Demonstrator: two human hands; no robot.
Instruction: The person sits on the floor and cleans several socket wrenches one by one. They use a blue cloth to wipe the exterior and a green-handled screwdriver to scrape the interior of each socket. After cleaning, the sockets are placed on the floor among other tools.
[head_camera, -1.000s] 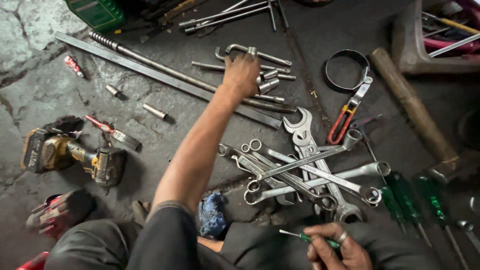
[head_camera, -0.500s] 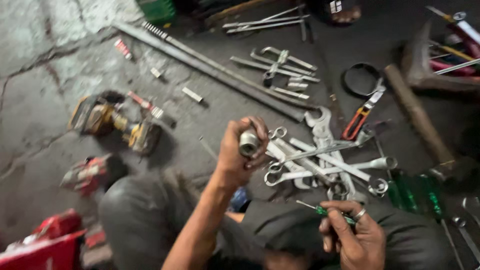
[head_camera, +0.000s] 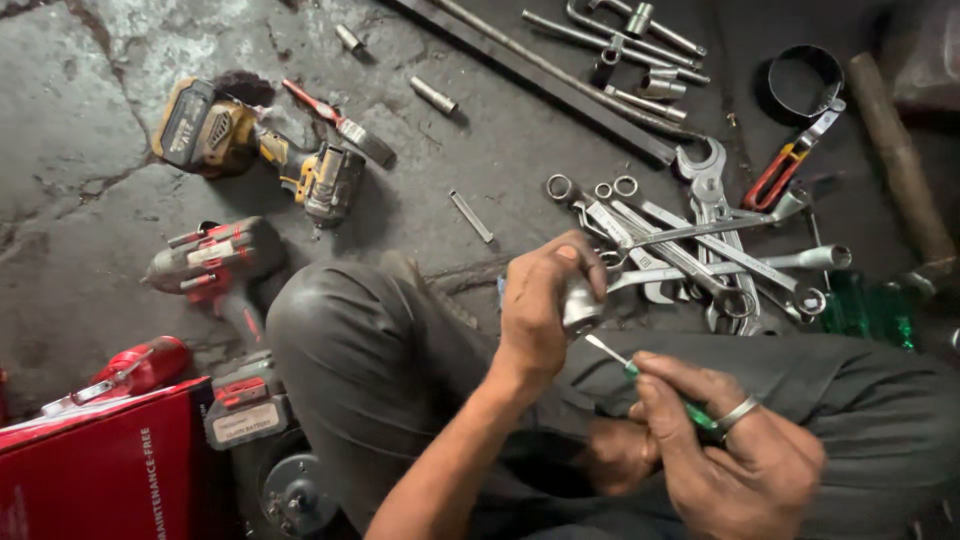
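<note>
We see the left hand (head_camera: 545, 310) curled around a short metal socket (head_camera: 580, 305), a dull silvery cylinder gripped between thumb and fingers, held above the lap just in front of the knees. The right hand (head_camera: 740, 450) is closed on a small screwdriver (head_camera: 640, 372) with a green translucent handle and a thin bright shaft; its tip points up-left and ends just beside the socket's lower edge. We cannot tell whether tip and socket touch. A plain metal ring sits on one finger of the right hand.

We note dark grey trousers (head_camera: 380, 370), smooth and slightly shiny, under both hands. The floor (head_camera: 90, 150) is rough, cracked concrete, stained and mottled.

Just beyond the left hand lies a tangled heap of combination wrenches (head_camera: 700, 245), flat polished steel with ring and open ends. Further off lie long steel bars (head_camera: 560, 70), a black strap loop (head_camera: 805, 80), red-handled pliers (head_camera: 775, 175) and a brown wooden handle (head_camera: 895, 150). Green-handled screwdrivers (head_camera: 865, 310) rest at the right of the heap.

At left we record a yellow-and-black cordless driver (head_camera: 250, 145), a red-and-grey one (head_camera: 215, 255), a small loose socket (head_camera: 432, 95) and a red box (head_camera: 110, 470) with a smooth matt face.
</note>
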